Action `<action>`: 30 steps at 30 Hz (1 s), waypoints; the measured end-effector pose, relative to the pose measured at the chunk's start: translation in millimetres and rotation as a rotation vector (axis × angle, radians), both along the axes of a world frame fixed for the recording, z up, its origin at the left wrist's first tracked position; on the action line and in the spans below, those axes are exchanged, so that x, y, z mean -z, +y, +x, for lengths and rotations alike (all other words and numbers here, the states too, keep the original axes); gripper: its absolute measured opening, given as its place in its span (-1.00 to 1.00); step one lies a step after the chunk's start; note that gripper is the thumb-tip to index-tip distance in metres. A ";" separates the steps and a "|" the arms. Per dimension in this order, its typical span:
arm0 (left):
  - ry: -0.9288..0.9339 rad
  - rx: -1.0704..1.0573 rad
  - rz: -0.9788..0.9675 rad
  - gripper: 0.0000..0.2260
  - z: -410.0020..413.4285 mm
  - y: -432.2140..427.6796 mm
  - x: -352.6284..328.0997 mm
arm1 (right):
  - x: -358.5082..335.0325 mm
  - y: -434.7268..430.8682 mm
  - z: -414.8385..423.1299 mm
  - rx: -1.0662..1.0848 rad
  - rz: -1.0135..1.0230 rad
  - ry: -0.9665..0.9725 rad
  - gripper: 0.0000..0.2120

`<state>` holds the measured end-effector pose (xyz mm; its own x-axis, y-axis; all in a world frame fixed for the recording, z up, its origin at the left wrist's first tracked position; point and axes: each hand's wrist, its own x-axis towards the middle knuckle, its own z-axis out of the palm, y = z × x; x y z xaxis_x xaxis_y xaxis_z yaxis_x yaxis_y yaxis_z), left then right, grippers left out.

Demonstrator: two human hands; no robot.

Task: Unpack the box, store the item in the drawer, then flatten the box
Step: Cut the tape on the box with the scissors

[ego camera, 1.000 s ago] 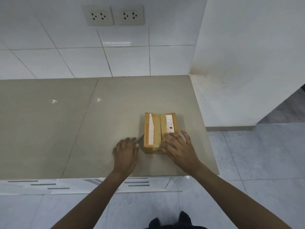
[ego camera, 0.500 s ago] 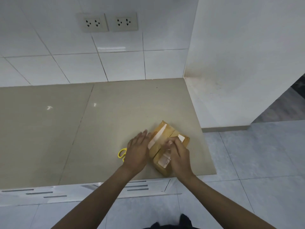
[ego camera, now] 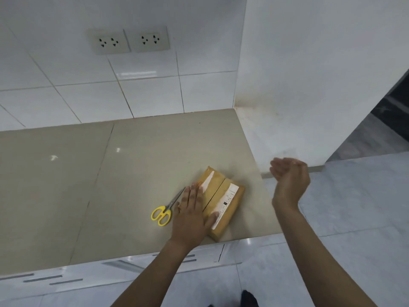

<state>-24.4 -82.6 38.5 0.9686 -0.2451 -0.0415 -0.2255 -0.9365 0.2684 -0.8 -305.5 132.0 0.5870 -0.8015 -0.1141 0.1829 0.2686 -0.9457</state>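
A small brown cardboard box [ego camera: 223, 200] lies turned at an angle near the counter's front right corner, flaps closed, with white labels and a seam down its top. My left hand [ego camera: 192, 216] rests flat on the box's left half, fingers spread, pressing it down. My right hand [ego camera: 290, 176] is lifted off to the right, past the counter's edge, fingers loosely curled and blurred; nothing shows in it. Yellow-handled scissors [ego camera: 164, 211] lie on the counter just left of my left hand, blades pointing toward the box.
The beige counter [ego camera: 137, 173] runs left and back to a white tiled wall with two sockets [ego camera: 129, 42]. A white wall [ego camera: 309, 85] bounds the right side. White drawer fronts [ego camera: 55, 280] sit below the front edge. Grey floor tiles lie to the right.
The box was turned to an angle. My left hand moved from beside it onto its top, uncovering the scissors. My right hand let go of the box and rose to the right.
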 end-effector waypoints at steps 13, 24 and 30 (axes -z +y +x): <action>-0.067 -0.008 0.000 -0.25 0.8 -2.2 6.5 | 89.9 -12.1 -36.3 -0.297 -1.040 0.427 -0.78; -0.025 -0.176 -0.006 -0.21 -2.4 -17.9 0.3 | 135.5 2.3 -80.8 -0.726 -1.730 0.645 -0.70; 0.060 -0.350 -0.041 -0.19 -5.5 -33.6 -15.3 | 86.0 42.1 -78.1 -0.719 -0.995 0.355 -0.63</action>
